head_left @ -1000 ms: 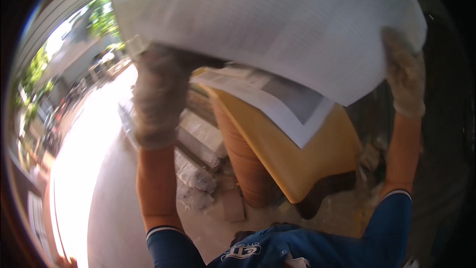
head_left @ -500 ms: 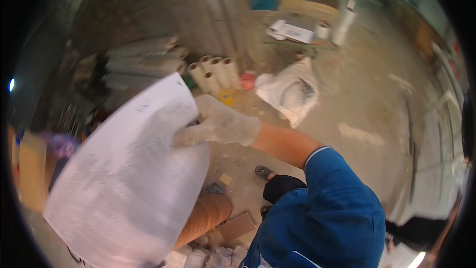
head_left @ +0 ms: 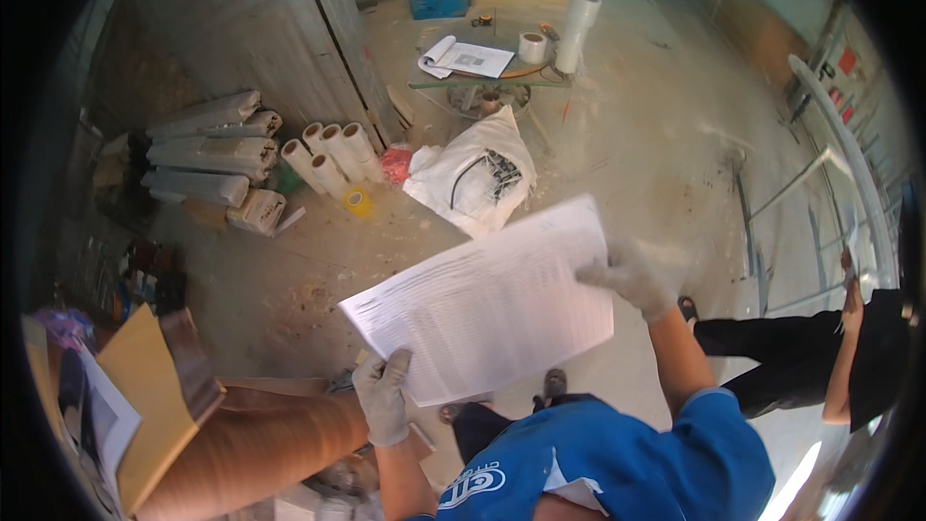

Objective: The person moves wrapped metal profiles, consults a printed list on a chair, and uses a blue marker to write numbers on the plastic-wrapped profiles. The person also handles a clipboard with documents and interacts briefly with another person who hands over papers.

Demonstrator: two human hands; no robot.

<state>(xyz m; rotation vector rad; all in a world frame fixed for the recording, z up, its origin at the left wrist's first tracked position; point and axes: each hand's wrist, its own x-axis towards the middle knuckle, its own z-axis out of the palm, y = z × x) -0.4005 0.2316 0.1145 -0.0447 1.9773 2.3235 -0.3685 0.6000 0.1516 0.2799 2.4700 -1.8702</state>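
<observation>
Step in hand, as you stand: a printed sheet (head_left: 487,314) spread flat between your two gloved hands; any next move seems to call for a firm pinch at both edges, or the paper could sag in the middle. Sheet as dial centre, working left to right. Tan panel (head_left: 159,386) between 8 and 9 o'clock, a brown roll (head_left: 260,444) at 8, its end near your glove. Your left hand (head_left: 381,397), between 7 and 8, pinches the lower left edge, thumb over the printed face, fingers partly hidden; from it the sheet lies toward 1 to 2 o'clock. White sack (head_left: 473,183) on the floor at 12, beyond the far edge (print too fine to make out). Your right hand (head_left: 632,280), at 3, pinches the right edge, fingers partly hidden; from it the sheet lies toward 9. Co-worker's black trousers (head_left: 762,352) just past 3, apart from the paper.
</observation>
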